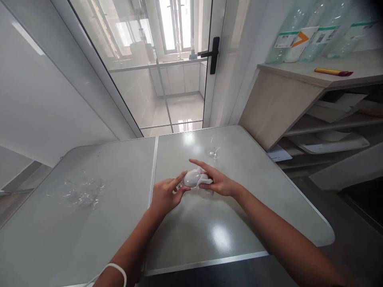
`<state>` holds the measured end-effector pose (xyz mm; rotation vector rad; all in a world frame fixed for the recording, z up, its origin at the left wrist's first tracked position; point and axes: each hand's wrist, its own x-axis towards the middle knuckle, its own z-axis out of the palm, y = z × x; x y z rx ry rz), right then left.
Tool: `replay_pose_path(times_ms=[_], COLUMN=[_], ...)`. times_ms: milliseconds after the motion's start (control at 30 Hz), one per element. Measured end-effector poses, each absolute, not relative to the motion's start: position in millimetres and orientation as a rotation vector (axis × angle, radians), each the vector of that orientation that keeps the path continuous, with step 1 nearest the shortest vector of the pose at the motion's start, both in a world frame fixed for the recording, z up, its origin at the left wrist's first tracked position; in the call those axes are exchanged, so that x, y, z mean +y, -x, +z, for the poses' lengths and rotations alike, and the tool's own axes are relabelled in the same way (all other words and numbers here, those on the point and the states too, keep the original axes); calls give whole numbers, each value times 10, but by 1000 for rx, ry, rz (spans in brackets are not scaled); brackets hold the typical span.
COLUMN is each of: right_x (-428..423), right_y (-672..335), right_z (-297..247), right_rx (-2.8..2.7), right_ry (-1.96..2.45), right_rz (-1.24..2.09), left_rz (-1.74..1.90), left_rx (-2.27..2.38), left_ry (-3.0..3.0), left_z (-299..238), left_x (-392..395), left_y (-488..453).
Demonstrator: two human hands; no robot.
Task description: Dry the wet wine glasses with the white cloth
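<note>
Both my hands meet over the middle of a grey table. My right hand grips a small rounded white object, perhaps a wad of cloth or tissue around a glass; I cannot tell which. Its index finger is stretched out above the object. My left hand pinches the same white object from the left with thumb and fingers. A clear stemmed glass stands on the table just beyond my right hand.
Several clear glass or plastic pieces lie on the table's left half. A wooden shelf unit with papers, trays and wrapped bottles stands at the right. A glass door with a black handle is behind the table.
</note>
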<state>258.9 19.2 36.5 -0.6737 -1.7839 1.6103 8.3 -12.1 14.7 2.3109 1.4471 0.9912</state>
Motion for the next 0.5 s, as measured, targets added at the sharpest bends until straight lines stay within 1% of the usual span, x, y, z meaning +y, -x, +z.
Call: replay_pose_path(times_ms=[100, 200, 300, 400, 500], right_x=[212, 240, 240, 192, 128], right_y=[-2588, -2584, -2575, -2527, -2446], right_z=[325, 239, 185, 201, 268], right_rx=[-1999, -2204, -2274, -2160, -1911], right_ry=[631, 467, 359, 418, 658], right_rz=[1323, 1122, 989, 995, 1128], left_rz=[897, 745, 585, 575, 728], left_rx=[1427, 1210, 993, 904, 1047], left_ry=[-2130, -1778, -1437, -1320, -1490], left_z=[207, 292, 346, 325, 245], left_x=[-131, -124, -95, -77, -96], left_y=[-94, -91, -78, -90, -129])
